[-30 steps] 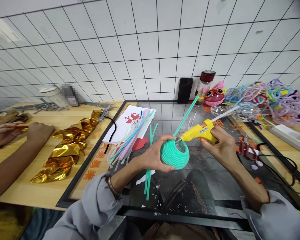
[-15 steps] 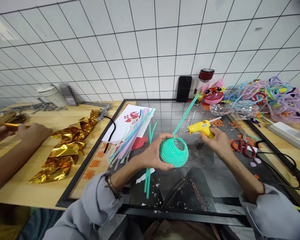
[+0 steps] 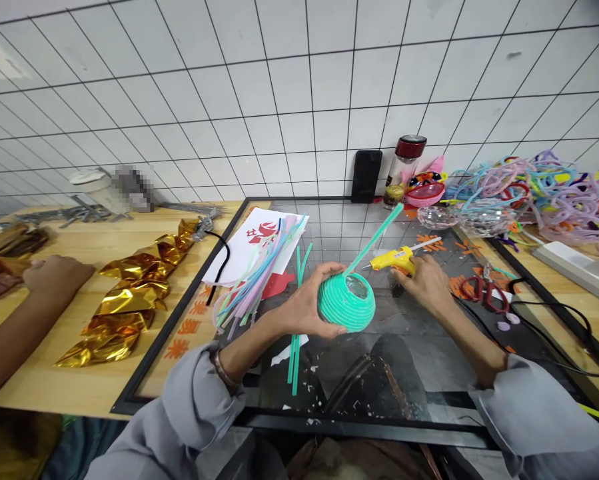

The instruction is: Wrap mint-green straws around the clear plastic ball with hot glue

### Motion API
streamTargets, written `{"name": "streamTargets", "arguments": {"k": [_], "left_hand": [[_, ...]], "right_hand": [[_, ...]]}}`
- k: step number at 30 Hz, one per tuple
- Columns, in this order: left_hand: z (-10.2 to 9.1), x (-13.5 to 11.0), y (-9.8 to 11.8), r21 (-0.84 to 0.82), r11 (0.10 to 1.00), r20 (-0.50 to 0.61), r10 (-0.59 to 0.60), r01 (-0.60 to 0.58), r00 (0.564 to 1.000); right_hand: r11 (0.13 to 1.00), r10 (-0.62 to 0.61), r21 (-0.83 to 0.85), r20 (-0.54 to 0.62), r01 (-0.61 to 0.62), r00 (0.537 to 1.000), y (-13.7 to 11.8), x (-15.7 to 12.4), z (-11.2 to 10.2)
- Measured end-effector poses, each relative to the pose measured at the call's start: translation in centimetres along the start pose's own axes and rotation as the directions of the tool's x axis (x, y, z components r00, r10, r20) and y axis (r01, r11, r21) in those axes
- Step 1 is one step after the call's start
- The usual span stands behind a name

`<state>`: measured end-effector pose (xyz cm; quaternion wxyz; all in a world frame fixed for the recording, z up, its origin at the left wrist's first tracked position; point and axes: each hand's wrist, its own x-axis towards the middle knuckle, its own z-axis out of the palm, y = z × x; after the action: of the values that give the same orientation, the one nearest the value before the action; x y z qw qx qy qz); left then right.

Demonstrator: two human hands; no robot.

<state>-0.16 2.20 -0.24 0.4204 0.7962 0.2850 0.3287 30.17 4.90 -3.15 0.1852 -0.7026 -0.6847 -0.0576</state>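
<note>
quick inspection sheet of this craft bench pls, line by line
surface: glass pane in a black frame on a wooden table, paper scraps on it
job's things: teal coiled ball with a loose tube end sticking up; yellow glue gun, nozzle toward the ball
clutter: pastel tubes, gold foil, red scissors, tangled tube pile
grippers: left hand cups the ball; right hand on the gun's handle, grip unclear
cables: black cable on the right
surroundings: white tiled wall, phone, red-lidded jar, another person's hand
</note>
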Motion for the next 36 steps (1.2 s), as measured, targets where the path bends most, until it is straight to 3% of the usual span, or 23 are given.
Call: {"name": "streamTargets", "arguments": {"k": [4, 6, 7, 9, 11, 14, 19, 21, 25, 36], "left_hand": [[-0.2, 0.1, 0.5, 0.035, 0.999, 0.012, -0.027, 0.027, 1.000], [-0.2, 0.1, 0.9, 0.055, 0.997, 0.014, -0.053, 0.052, 0.999], [-0.3, 0.1, 1.0, 0.060, 0.997, 0.015, -0.058, 0.057, 0.998], [-0.3, 0.1, 1.3, 0.063, 0.997, 0.021, -0.053, 0.052, 0.998], [-0.3, 0.1, 1.5, 0.068, 0.997, 0.027, -0.043, 0.041, 0.999], [-0.2, 0.2, 1.6, 0.086, 0.996, 0.026, -0.027, 0.024, 0.999], [-0.1, 0.3, 1.6, 0.086, 0.996, 0.045, 0.017, -0.021, 0.999], [-0.1, 0.3, 1.7, 0.087, 0.996, 0.046, 0.021, -0.025, 0.999], [-0.2, 0.3, 1.8, 0.072, 0.997, 0.059, 0.035, -0.039, 0.998], [-0.2, 0.3, 1.8, 0.083, 0.996, 0.064, 0.033, -0.038, 0.997]], "right_hand": [[0.991, -0.037, -0.126, -0.043, 0.031, 0.998, -0.8, -0.4, -1.2], [0.996, -0.079, -0.055, -0.145, 0.071, 0.986, -2.1, -0.8, -2.4], [0.988, -0.127, 0.059, -0.201, 0.141, 0.971, -2.9, -1.1, -3.1], [0.858, -0.238, 0.396, -0.258, 0.328, 0.936, -5.0, -1.8, -4.8], [0.685, -0.299, 0.617, -0.247, 0.387, 0.922, -7.3, -2.5, -6.4], [0.514, -0.365, 0.759, -0.227, 0.399, 0.903, -10.0, -3.1, -8.2], [0.373, -0.350, 0.862, -0.212, 0.343, 0.913, -10.8, -3.3, -8.2], [0.354, -0.292, 0.883, -0.207, 0.307, 0.934, -10.3, -3.4, -7.6], [0.407, -0.200, 0.876, -0.193, 0.261, 0.960, -9.3, -3.6, -6.8], [0.402, -0.174, 0.892, -0.149, 0.208, 0.973, -9.2, -3.8, -6.5]]}}
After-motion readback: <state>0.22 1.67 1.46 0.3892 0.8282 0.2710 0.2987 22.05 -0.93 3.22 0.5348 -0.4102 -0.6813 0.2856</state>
